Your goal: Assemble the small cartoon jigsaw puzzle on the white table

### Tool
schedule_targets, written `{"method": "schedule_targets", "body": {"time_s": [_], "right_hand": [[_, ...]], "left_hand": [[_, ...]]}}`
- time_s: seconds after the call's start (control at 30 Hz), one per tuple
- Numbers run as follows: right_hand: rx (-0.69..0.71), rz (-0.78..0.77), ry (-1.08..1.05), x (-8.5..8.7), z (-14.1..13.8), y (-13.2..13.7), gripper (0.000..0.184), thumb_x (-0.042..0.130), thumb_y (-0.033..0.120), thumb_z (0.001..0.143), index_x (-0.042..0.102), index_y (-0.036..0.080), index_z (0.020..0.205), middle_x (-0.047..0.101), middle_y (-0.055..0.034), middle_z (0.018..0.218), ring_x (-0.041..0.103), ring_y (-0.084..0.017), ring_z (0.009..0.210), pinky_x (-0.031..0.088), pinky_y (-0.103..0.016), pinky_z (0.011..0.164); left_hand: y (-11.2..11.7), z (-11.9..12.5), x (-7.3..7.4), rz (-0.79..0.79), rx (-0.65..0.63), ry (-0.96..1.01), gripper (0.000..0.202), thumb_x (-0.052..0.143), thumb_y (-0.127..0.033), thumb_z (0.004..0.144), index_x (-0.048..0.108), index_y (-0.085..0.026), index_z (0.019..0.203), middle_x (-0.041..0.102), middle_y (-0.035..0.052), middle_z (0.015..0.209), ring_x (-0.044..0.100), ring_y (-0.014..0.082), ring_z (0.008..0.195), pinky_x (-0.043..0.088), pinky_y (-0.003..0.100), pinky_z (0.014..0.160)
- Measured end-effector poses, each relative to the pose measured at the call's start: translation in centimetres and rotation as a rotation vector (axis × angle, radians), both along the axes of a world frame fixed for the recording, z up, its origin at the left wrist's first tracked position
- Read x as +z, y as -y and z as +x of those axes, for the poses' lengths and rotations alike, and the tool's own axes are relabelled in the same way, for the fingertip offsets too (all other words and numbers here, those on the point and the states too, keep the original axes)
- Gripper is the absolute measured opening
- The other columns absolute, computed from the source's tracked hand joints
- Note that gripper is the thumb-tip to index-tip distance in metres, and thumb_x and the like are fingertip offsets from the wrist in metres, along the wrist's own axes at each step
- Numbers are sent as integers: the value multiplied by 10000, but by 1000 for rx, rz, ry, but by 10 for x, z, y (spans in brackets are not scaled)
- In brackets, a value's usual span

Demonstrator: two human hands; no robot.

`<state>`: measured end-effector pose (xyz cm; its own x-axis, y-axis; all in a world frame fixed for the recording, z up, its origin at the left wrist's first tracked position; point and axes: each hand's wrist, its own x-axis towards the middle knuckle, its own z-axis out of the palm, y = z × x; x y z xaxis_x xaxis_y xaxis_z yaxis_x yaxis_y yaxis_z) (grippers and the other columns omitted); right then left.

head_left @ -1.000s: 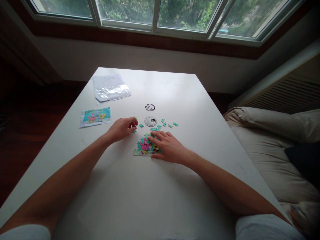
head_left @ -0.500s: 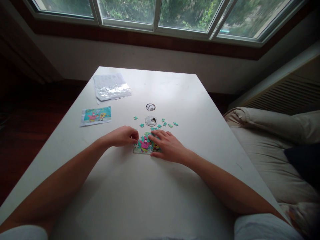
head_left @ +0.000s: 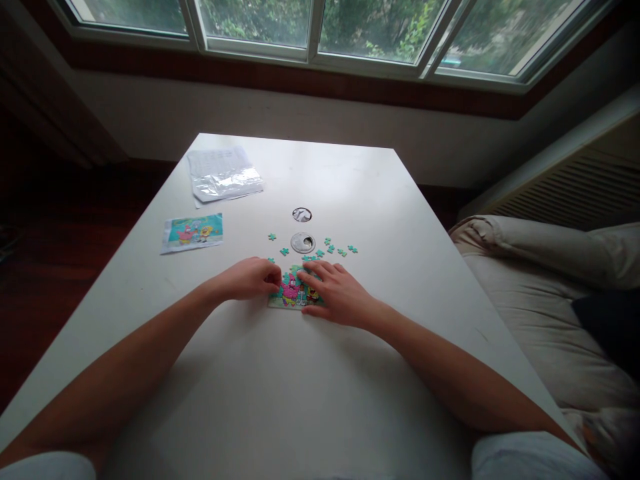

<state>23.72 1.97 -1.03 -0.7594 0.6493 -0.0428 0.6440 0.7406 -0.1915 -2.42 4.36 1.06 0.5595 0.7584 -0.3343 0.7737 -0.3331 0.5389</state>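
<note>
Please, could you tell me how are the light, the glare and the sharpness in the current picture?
Head view: daylight seems to come through the window, with dark lower corners; head view: bright glare on the plastic packet, paler sheen on the far tabletop; head view: soft shadow beneath the left hand; head view: the puzzle appears small, its fine details unclear.

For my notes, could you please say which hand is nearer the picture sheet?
Left: the left hand is right of the picture sheet, not touching it; the right hand is farther right, on the puzzle.
</note>
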Motion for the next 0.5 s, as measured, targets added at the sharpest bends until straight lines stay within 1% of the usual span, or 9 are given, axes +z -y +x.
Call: {"method": "schedule_targets", "body": {"time_s": [0.2, 0.5], "right_hand": [[0, -3, -6, 0, -1, 0, 720, 607, 601, 912, 454, 204, 1494, 401, -176, 1534, 379, -351, 1391, 358, -493, 1105], [1, -4, -6, 1, -1, 0, 722, 611, 596, 912, 450, 206, 1498, 397, -179, 1536, 379, -349, 1391, 361, -492, 1105]], "left_hand": [[2, 2, 0, 45, -17, -9, 118, 595, -281, 780, 700, -230, 800, 697, -8, 767, 575, 159, 681, 337, 266, 593], [4, 2, -1, 145, -58, -30, 39, 604, -256, 792, 613, -229, 766, 661, -13, 741, 549, 162, 667, 302, 279, 581]]}}
